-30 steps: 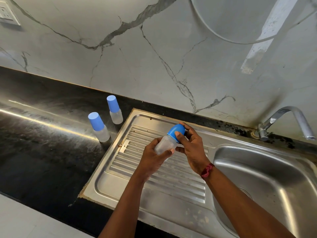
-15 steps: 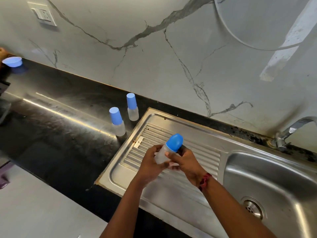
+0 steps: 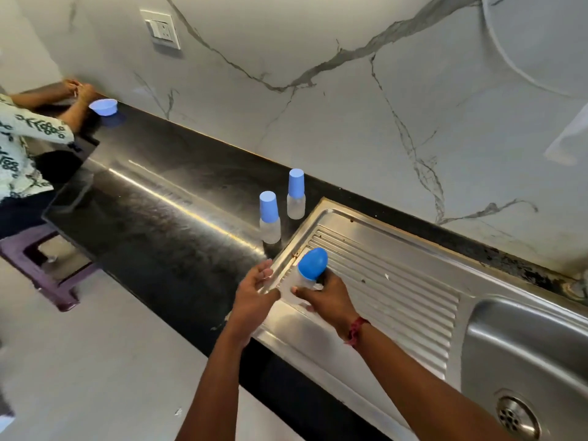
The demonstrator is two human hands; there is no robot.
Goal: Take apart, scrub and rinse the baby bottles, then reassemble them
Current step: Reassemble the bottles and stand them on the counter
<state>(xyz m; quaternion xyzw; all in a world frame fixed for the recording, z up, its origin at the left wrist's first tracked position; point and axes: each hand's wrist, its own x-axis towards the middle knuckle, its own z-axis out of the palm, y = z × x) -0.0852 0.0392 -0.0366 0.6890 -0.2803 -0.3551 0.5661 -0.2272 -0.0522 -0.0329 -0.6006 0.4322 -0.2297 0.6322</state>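
Just left of the bottle, the left hand (image 3: 254,294) hovers with relaxed fingers, holding nothing, close beside the base. The baby bottle (image 3: 296,283) is above the draining board's (image 3: 397,281) near-left corner, tilted, with its blue cap (image 3: 313,265) pointing up and away and its base towards the left hand. The right hand (image 3: 329,299) grips its body, so the free left hand probably takes the cap.
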